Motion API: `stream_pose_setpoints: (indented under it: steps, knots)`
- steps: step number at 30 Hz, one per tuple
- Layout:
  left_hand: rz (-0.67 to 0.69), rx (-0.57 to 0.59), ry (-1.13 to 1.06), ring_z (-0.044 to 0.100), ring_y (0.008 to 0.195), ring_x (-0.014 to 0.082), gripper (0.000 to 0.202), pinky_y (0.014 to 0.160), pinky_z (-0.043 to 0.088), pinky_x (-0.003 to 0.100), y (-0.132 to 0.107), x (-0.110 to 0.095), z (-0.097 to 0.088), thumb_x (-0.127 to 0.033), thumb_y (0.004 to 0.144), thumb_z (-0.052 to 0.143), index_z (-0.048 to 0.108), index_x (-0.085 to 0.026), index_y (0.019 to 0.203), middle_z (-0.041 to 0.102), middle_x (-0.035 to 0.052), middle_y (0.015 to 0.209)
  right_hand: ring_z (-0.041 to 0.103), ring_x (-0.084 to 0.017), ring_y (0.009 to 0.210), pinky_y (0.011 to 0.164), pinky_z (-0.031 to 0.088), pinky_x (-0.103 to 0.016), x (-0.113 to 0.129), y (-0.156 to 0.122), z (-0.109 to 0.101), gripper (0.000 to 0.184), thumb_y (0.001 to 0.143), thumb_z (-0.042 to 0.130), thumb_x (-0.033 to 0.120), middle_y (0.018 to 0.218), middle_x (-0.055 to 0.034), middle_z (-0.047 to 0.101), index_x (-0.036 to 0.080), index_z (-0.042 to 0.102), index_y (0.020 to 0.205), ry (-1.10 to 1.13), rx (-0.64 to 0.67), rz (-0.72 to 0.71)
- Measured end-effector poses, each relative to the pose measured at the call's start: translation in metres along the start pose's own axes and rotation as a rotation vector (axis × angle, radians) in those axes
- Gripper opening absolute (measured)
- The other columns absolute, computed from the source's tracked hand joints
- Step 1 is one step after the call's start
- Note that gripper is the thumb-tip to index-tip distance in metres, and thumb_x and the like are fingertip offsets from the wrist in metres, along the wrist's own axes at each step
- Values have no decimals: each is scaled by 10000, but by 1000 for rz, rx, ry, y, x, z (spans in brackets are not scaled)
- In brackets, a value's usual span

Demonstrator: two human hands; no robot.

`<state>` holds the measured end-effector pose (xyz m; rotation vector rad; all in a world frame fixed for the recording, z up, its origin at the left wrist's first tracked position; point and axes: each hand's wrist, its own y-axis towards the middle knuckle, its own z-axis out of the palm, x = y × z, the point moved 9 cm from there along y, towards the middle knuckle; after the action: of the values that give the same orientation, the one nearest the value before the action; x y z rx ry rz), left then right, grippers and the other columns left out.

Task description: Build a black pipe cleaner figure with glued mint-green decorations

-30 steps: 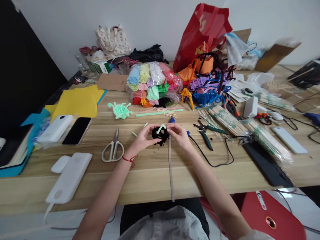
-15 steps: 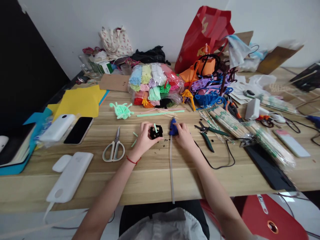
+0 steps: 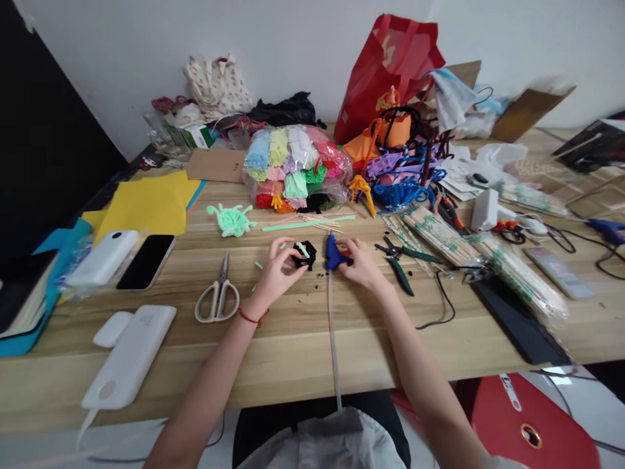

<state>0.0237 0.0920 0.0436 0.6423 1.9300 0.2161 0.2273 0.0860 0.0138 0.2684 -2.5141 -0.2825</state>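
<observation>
Pipe-cleaner piece (image 3: 303, 255), one, pinched by left hand (image 3: 276, 270); right hand (image 3: 360, 262) grips one glue gun (image 3: 333, 253).

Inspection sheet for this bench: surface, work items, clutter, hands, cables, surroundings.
Surface: wooden table, crowded.
Work items: black fuzzy piece with green bits; blue glue gun, clear stick trailing from it.
Clutter: scissors, pliers, phone, bag of pipe cleaners, skewers.
Hands: left hand grips the black fuzzy piece; right hand grips the glue gun.
Cables: black cable loops right of the right hand.
Surroundings: white wall, red bag.
</observation>
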Motion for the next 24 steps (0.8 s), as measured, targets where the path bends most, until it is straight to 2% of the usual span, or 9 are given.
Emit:
stream_pose_setpoints:
  steps: [4,7,10,12,14,16,19,24]
  knots:
    - [6,-38,32,594,958,166,104,640,581,252,1,2,-2,-234,791,658,598,-179,857,470,85,1209,436,-309,1028,911,403,-420,8,-1,10,642,623,524,78,1064,-143,540,125,499,1263,-163,95,-45]
    - [25,-38,35,612,849,129,76,673,573,270,1,3,-1,-234,816,637,603,-183,862,503,82,1199,449,-308,1012,900,400,-422,11,1,3,614,651,523,89,1066,-154,562,121,498,1264,-131,32,-52]
    - [43,-63,41,608,789,111,58,696,566,285,1,3,-3,-234,832,624,604,-186,858,519,77,1189,509,-270,949,858,432,-406,11,2,-14,579,697,539,158,1078,-125,582,164,455,1270,130,-124,-20]
    - [51,-82,49,604,786,110,54,705,562,289,1,3,-4,-232,833,625,603,-188,855,523,73,1181,555,-227,878,815,458,-380,6,1,-26,539,739,544,219,1074,-96,593,198,421,1263,394,-240,57]
    - [55,-91,53,600,778,106,54,708,559,288,1,3,-5,-228,832,628,600,-187,853,521,72,1178,588,-192,805,795,474,-367,2,-1,-30,479,788,552,301,1030,-69,608,221,419,1241,650,-290,139]
    - [56,-88,49,595,764,97,56,708,557,284,1,3,-4,-222,831,629,596,-183,854,516,73,1181,605,-169,719,791,489,-365,6,-1,-27,433,818,560,388,897,-32,626,227,453,1206,857,-233,195]
    - [51,-82,46,588,753,88,58,709,555,277,0,2,-3,-204,827,629,597,-182,871,506,74,1190,612,-161,594,716,514,-348,17,-2,-18,398,833,550,465,680,13,600,208,527,1136,1047,-63,245]
    - [49,-77,42,593,799,97,92,714,558,272,-1,0,-1,-184,822,630,601,-190,910,487,78,1217,594,-162,468,559,504,-308,27,-6,-14,442,809,577,491,551,26,583,169,579,1112,1085,101,281]
